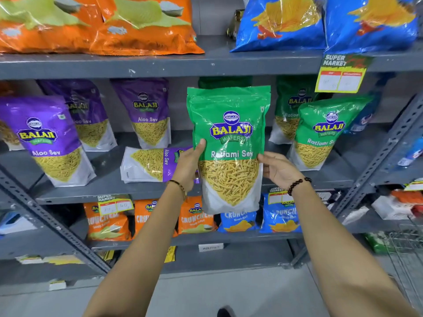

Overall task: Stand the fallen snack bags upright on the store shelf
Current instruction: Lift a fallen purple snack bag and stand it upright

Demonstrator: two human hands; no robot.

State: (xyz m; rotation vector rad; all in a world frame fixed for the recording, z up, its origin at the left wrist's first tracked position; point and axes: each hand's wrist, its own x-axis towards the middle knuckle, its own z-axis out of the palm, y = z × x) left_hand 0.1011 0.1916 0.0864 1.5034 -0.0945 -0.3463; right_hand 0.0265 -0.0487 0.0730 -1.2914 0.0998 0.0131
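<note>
A green Ratlami Sev bag (229, 138) is held upright in front of the middle shelf (109, 191), its bottom hanging below the shelf's front edge. My left hand (188, 165) grips its left side with the thumb on the front. My right hand (278, 169) holds its right edge. A purple Aloo Sev bag (151, 164) lies flat on its side on the shelf just left of my left hand. Other purple bags (49, 140) stand upright to the left, and green bags (320, 133) stand to the right.
Orange (96, 26) and blue chip bags (281, 24) fill the top shelf. Small orange and blue Crunchex bags (196, 217) line the lower shelf. A yellow price tag (341, 74) hangs at upper right. Slanted metal uprights (384, 152) flank the shelf. A wire basket (407, 252) sits low right.
</note>
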